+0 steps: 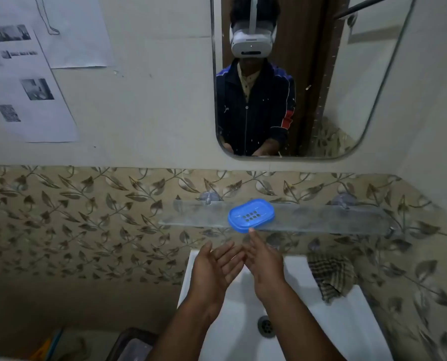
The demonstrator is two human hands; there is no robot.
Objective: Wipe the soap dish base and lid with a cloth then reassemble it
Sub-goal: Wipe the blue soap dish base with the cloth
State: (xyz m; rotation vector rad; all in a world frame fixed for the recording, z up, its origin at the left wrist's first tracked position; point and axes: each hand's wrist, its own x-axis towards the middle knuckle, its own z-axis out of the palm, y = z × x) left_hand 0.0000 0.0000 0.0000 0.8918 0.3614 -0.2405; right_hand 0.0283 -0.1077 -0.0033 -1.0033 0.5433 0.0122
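A blue oval soap dish [251, 215] with drain holes in its top sits on a clear glass shelf [334, 220] fixed to the leaf-patterned wall. Just below it, over the sink, my left hand [215, 267] is palm up with fingers spread and empty. My right hand [262, 259] is beside it, fingers extended; its fingertip reaches up to the front edge of the dish. A checked cloth [330, 276] lies crumpled on the sink's right rim, apart from both hands.
A white sink [347, 321] with a metal drain [266, 325] is under my arms. A mirror [334, 100] hangs above the shelf. Papers [29, 82] are stuck to the wall at left. A dark container [131, 345] stands at the lower left.
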